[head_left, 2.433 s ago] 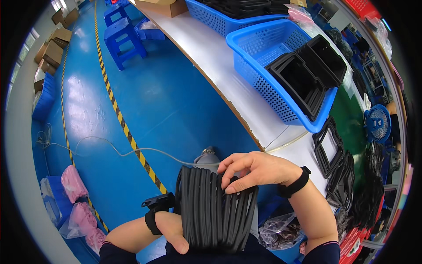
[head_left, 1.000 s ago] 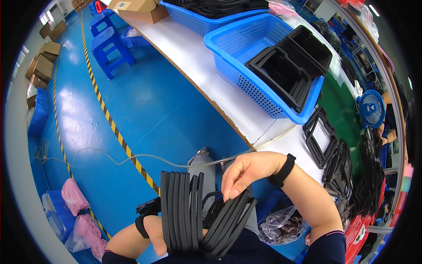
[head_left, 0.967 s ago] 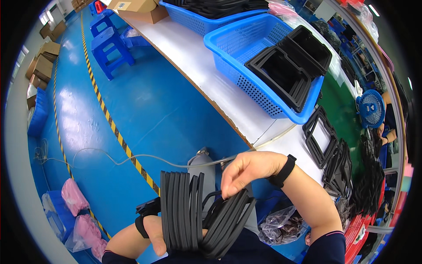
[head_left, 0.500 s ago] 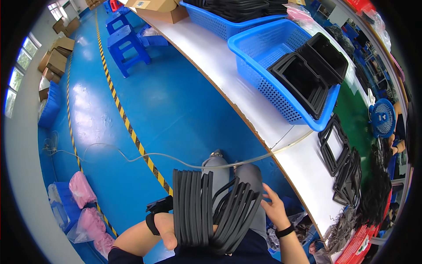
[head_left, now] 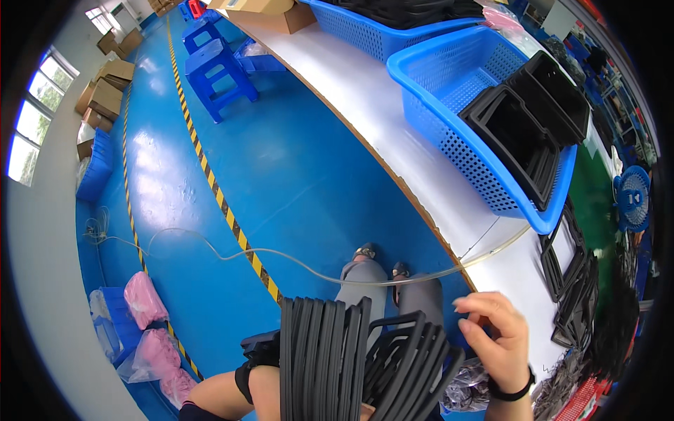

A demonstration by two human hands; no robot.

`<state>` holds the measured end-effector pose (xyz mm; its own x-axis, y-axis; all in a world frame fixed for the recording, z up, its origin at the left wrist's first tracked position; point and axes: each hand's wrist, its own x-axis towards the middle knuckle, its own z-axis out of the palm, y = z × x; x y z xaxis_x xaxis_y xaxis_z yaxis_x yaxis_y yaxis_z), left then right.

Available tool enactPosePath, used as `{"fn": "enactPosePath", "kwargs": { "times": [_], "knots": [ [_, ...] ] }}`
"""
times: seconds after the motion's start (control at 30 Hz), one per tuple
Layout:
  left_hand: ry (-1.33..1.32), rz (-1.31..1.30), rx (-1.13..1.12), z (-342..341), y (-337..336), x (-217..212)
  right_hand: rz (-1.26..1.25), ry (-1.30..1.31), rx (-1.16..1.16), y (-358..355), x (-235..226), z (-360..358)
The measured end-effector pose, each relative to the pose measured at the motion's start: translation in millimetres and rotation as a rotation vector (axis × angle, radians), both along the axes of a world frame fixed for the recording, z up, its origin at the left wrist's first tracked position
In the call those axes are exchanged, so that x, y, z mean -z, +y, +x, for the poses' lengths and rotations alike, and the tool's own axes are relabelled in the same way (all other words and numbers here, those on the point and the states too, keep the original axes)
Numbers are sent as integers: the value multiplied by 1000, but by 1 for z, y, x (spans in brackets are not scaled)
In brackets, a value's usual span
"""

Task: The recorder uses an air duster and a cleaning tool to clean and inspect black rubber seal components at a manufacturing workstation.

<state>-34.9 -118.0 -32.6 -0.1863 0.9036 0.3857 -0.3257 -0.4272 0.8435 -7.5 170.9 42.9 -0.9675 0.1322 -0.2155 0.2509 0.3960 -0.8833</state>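
Frames, black, rectangular, thin rubbery-looking loops (head_left: 330,358): a stack standing on edge, low centre of view, over the person's lap. Part of the stack is packed tight and parallel; the right-hand portion (head_left: 411,361) is fanned out and loose, so squaring-up looks roughly half done (judgement).

Desk (head_left: 393,133), white, long, curved by the lens, runs well beyond the fingers, up and to the right. On it:
- blue perforated plastic basket (head_left: 449,91) w/ black moulded trays (head_left: 526,133) stood inside, well apart from both hands;
- loose black frames (head_left: 576,281) on the desk edge, near the right hand, to its right; these look still unsorted.

Floor, glossy blue, yellow/black hazard stripe (head_left: 232,217); clear hose (head_left: 281,259) crosses it just above the stack.

Left hand (head_left: 270,386): under the stack's near-left side, wrist strap black; fingers hidden behind frames, cannot tell their state. It appears to support the stack.

Right hand (head_left: 495,337): just beside the fanned frames, not touching; fingers (head_left: 472,309) apart, lightly curled, holding nothing.
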Motion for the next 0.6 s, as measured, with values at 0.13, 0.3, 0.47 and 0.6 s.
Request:
{"fn": "enactPosePath", "kwargs": {
  "times": [0.13, 0.3, 0.47, 0.6],
  "knots": [
    [336, 92, 185, -47, 26, -50, -28, 276, -517, -2, -10, -69],
    [210, 116, 206, -47, 33, -49, -185, 149, -810, -7, 6, -98],
    [354, 98, 160, -47, 24, -53, -377, -47, -963, -4, 14, -95],
    [-85, 156, 180, -17, 24, -11, -374, -49, -953, 4, 24, -97]
  ]
}}
